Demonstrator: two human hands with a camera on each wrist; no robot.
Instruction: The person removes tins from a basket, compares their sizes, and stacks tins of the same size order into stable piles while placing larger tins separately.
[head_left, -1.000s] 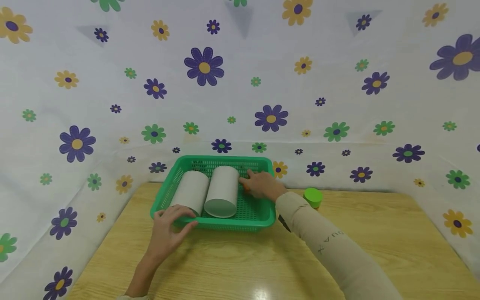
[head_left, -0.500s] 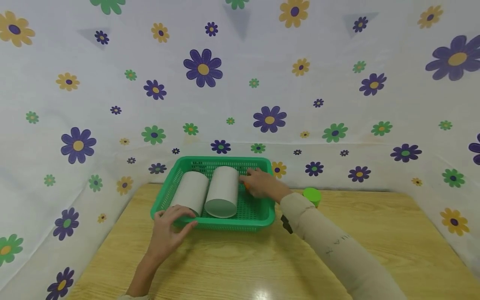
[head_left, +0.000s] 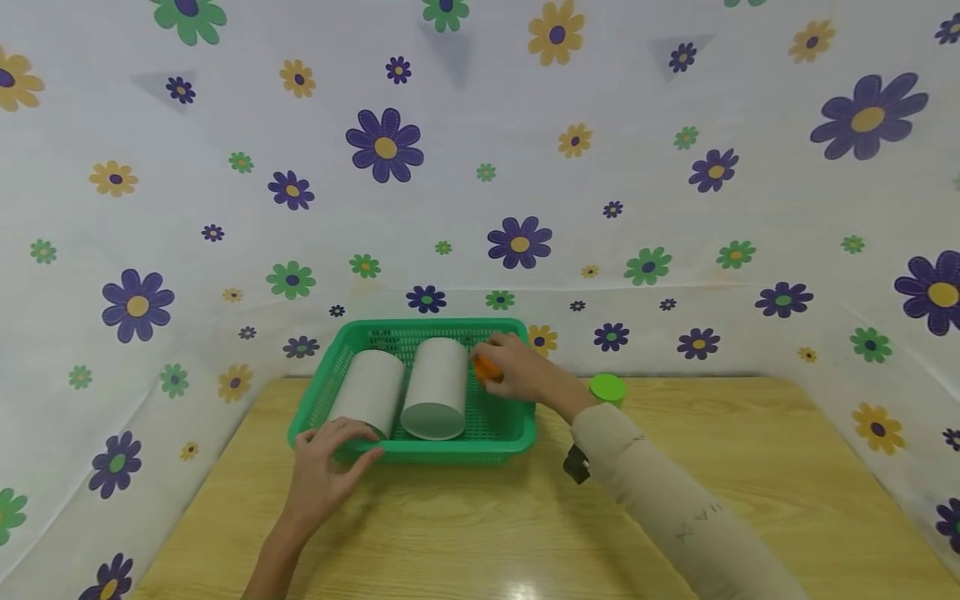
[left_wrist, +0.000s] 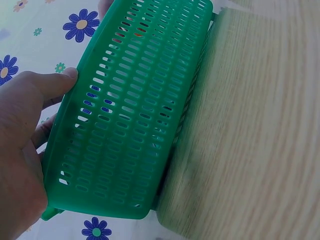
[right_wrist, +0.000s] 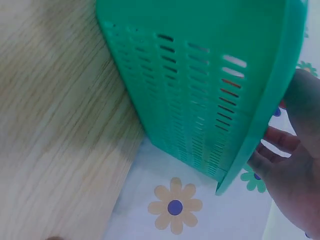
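Observation:
A green plastic basket with slotted walls stands on the table. Two white cylinders lie side by side inside it, the left cylinder and the right cylinder. My left hand grips the basket's front left rim; in the left wrist view the thumb lies along that rim. Over the basket's right side, my right hand holds a small orange object between thumb and fingers. Most of that object is hidden by the hand, so I cannot tell its kind.
A container with a bright green lid stands right of the basket, partly behind the right sleeve. A black device sits under the right wrist. The wooden table meets a flower-printed cloth at the back.
My right hand has risen a little in the basket, and more of the orange object shows. The head view has shifted slightly. My left hand stays on the rim.

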